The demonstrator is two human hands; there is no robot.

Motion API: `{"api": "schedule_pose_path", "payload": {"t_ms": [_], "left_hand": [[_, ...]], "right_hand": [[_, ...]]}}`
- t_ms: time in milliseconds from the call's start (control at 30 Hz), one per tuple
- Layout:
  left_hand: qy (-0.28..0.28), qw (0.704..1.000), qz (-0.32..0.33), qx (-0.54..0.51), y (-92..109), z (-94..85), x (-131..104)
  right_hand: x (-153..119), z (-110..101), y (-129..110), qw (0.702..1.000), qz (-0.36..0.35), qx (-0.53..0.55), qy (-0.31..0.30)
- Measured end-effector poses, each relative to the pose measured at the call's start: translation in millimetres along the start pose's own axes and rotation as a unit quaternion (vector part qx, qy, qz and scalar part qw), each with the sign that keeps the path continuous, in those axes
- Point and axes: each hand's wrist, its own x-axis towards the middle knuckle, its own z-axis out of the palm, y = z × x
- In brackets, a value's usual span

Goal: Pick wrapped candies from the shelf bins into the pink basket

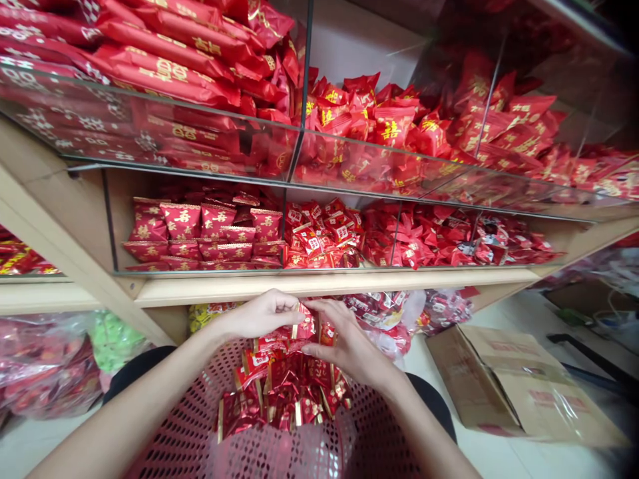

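A pink perforated basket (pixel 190 406) stands between my knees, with a pile of red and gold wrapped packets (pixel 284 386) in its far part. Above that pile, my left hand (pixel 272 314) is closed on a small red packet (pixel 304 324) with a gold edge. My right hand (pixel 337 336) curves round the other side of the same packets, its thumb and fingers bent inward against them. Both hands are near the far rim, just below the shelf's wooden front edge.
Glass-fronted shelves (pixel 329 283) hold red packets in several compartments. Bags of sweets (pixel 394 313) lie under the shelf, and more plastic bags (pixel 44 366) are at the left. A cardboard box (pixel 524 386) sits on the floor at the right.
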Motion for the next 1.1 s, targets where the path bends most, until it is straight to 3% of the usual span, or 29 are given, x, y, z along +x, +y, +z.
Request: {"api": "schedule_pose_path", "payload": {"t_ms": [400, 567, 800, 933, 1100], "left_hand": [[-0.007, 1.0, -0.011, -0.013, 1.3, -6.1, -1.8], [0.086, 0.996, 0.004, -0.003, 9.3, -16.5, -7.0], [0.133, 0.988, 0.071, -0.026, 10.0, -10.8, -4.9], [0.138, 0.988, 0.063, -0.017, 8.0, -7.3, -3.1], [0.147, 0.987, 0.065, -0.011, 8.0, -9.0, -4.0]], "right_hand": [[1.3, 0.7, 6.3, 1.0, -0.003, 0.005, 0.002], [-0.1, 3.8, 1.7, 0.997, -0.006, -0.061, -0.044], [4.7, 45.3, -18.4, 0.963, -0.123, -0.167, -0.172], [5.0, 71.0, -17.0, 0.942, -0.172, -0.206, -0.2], [2.2, 86.1, -11.4, 0.931, -0.194, -0.221, -0.216]]}}
